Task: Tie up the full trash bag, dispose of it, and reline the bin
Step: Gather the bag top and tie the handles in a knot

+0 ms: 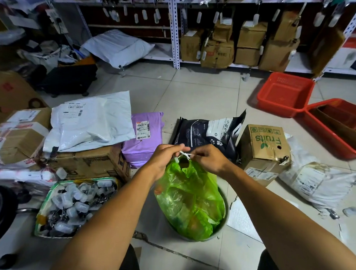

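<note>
A full green trash bag (189, 196) stands in a round grey bin (222, 224) on the tiled floor, just in front of me. Its top is gathered into a neck, and a white drawstring (185, 155) runs across above it. My left hand (165, 157) pinches the string's left end and the bag's neck. From the other side my right hand (208, 158) grips the string's right end. Both hands meet above the bag, with the string taut between them.
Parcels ring the bin: a purple mailer (144, 138), a white mailer (93, 120) on cardboard boxes, a dark pet-food bag (209, 130), a "Fruits" box (264, 147). A tray of small clips (73, 205) lies at left. Red baskets (285, 94) sit at right, shelving behind.
</note>
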